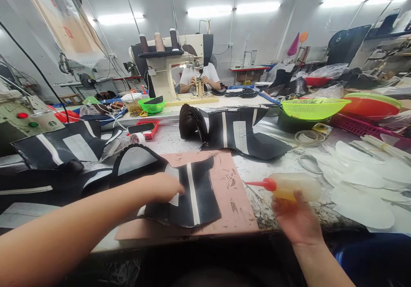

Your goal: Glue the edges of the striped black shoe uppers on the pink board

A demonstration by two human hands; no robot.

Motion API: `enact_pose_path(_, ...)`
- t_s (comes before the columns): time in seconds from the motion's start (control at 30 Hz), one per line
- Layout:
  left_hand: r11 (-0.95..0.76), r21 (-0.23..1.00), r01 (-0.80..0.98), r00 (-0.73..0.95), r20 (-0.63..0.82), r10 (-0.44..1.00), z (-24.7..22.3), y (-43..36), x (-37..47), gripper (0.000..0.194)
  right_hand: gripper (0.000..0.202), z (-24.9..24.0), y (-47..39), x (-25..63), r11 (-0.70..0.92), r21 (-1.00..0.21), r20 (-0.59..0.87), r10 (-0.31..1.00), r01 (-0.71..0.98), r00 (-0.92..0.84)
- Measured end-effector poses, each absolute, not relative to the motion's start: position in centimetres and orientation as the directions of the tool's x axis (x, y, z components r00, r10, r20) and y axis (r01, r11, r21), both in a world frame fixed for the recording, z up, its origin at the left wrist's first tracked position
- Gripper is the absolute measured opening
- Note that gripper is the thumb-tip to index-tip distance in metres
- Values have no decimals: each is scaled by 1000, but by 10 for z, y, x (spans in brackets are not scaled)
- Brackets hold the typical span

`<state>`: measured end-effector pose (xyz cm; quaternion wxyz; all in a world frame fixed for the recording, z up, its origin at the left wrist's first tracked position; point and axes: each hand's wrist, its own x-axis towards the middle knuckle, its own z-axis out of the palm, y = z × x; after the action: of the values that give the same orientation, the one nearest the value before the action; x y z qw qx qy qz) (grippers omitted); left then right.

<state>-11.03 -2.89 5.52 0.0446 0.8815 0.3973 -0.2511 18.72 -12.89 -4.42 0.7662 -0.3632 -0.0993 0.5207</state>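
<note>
Nearest, right of centre: the right hand [297, 220], cradling from below a translucent, cylindrical plastic squeeze bottle [287, 183] of yellowish liquid, with its fingers curled around the body. Held on its side, with a long, tapered red nozzle [265, 184] pointing left. From the lower left, a bare left forearm [96, 218] ending in the left hand [165, 187], fingers bent down over a flat, shaped black panel [205, 197] with a narrow white strip [192, 193] and a pale grey rectangular patch [174, 200]. Impossible to tell whether pinching, pressing or only hovering there. Beneath the black panel, a pink rectangular board [239, 210], smudged with dark marks, at the front of a pale, scuffed worktop [168, 139]. Between panel and nozzle tip, a clear gap.

To the left, more black panels [25, 188] with pale strips, partly behind the forearm. Far right, a spread of thin white cut pieces [362, 197].

Farther back, a thick stack of similar black pieces [218, 135], a red plastic tray [156, 129] with a dark phone [141, 128], and a yellow-green plastic basket [314, 109]. Beyond, a cream sewing machine [168, 81] with three thread spools [159, 42]; behind it, another person in a white shirt [212, 72]. Overhead, bright tube lights [257, 7] along a grey wall.
</note>
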Motion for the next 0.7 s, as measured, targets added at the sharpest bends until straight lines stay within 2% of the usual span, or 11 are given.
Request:
enact_pose_path(0.07, -743, -133, 656, 615, -478, 627, 47, -31, -92, 39, 53, -47, -120, 181, 166, -666, -217, 890, -727, 402)
enact_pose_path(0.17, -818, -186, 545, 695, -446, 564, 32, -36, -72, 86, 51, -47, -100, 170, 129, -690, -221, 899, -712, 377)
enact_pose_path(0.23, -827, -190, 529, 673, -501, 545, 23, -39, -66, 102, 51, -46, -83, 161, 130, -743, -208, 888, -657, 411)
enact_pose_path(0.33, -824, -190, 534, 627, -564, 537, 14, -41, -64, 108, 55, -45, -58, 146, 147, -860, -141, 851, -488, 505)
enact_pose_path(0.47, -824, -195, 532, 615, -581, 534, 9, -39, -66, 113, 63, -46, -36, 132, 153, -973, 32, 834, -174, 551)
enact_pose_path(0.6, -827, -167, 537, 648, -546, 531, 6, -38, -68, 111, 66, -49, -33, 129, 99, -989, 144, 778, 107, 611)
enact_pose_path(0.7, -819, -131, 559, 652, -540, 531, 8, -39, -67, 112, 66, -49, -36, 129, 76, -986, 153, 773, 150, 615)
